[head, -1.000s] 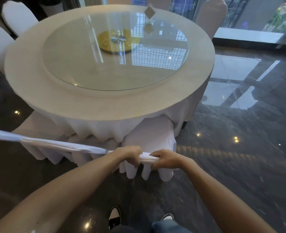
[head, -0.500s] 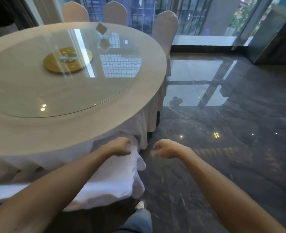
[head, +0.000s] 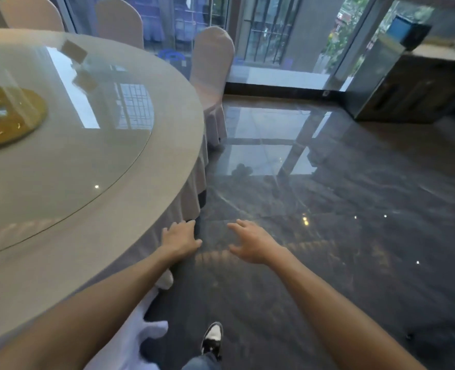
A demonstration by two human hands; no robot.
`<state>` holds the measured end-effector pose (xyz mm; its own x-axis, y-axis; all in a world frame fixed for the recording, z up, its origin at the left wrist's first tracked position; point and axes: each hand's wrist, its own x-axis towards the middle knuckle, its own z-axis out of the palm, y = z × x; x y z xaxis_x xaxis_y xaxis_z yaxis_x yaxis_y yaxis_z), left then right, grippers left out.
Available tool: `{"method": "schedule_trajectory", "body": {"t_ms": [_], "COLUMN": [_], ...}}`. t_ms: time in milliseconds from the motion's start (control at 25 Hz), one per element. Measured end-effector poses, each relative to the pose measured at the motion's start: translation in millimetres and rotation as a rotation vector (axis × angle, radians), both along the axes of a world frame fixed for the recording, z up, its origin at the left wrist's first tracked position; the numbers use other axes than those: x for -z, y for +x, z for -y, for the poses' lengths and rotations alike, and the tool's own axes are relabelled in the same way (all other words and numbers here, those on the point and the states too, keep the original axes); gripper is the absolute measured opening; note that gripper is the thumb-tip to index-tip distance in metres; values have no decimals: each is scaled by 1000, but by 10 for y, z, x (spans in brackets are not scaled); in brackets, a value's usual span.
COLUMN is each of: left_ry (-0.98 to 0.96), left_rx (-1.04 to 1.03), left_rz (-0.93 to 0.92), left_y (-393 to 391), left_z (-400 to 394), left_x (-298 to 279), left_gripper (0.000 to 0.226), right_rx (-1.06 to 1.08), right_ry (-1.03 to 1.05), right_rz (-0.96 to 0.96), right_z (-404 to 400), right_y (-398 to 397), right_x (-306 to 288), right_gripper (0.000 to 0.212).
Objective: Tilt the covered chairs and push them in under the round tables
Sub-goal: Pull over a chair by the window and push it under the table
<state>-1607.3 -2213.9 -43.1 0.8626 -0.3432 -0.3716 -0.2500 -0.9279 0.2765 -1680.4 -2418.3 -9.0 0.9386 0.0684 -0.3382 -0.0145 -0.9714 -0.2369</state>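
Covered chair (head: 212, 65) stands upright beside round table (head: 130, 198); left hand (head: 179, 240), right hand (head: 250, 243), each grip released.

Glossy dark floor (head: 327, 209) — barred windows (head: 263, 30) behind.

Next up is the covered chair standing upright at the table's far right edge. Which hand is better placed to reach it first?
Probably the right hand: it hangs open over bare dark floor, on a clear line to the pale covered chair. The left hand sits against the round table's skirt.
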Motion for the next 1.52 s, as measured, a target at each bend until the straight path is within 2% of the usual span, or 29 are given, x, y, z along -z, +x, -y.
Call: {"method": "schedule_trajectory", "body": {"t_ms": [240, 520, 720, 800, 880, 1000, 1160, 1280, 1360, 1520], "left_ry": [15, 13, -52, -98, -78, -63, -69, -76, -83, -133], "left_rx": [-1, -58, -207, -267, -313, -355, -385, -397, -371, -445], "left_rz": [57, 75, 158, 219, 233, 187, 81, -118, -186, -149], "left_y": [1439, 3245, 4506, 5014, 5554, 6471, 7814, 8890, 9403, 10651], "left_z": [1174, 2712, 3632, 3951, 4250, 4657, 5134, 5454, 5561, 5887], "left_x": [-330, -280, -453, -537, -526, -354, -48, 8, -128, -319], "left_gripper": [48, 45, 48, 42, 44, 56, 58, 49, 37, 31], "right_rx": [-44, -144, -206, -221, -239, -287, -332, -390, -402, -451], "right_ry": [-22, -22, -2, 19, 28, 30, -16, -107, -136, -126], "right_rz": [20, 72, 74, 89, 103, 92, 2, -219, -311, -349], "right_z": [1290, 2901, 3890, 4197, 4447, 4773, 5218, 5577, 5729, 6042], "right_y": [1437, 3437, 4878, 5507, 6163, 7167, 8526, 9630, 10195, 11601], "right_x": [-259, -130, -215, -240, -249, -168, 28, 83, 0, -102], "right_gripper": [69, 68, 73, 75, 76, 73, 67, 67, 64, 57]}}
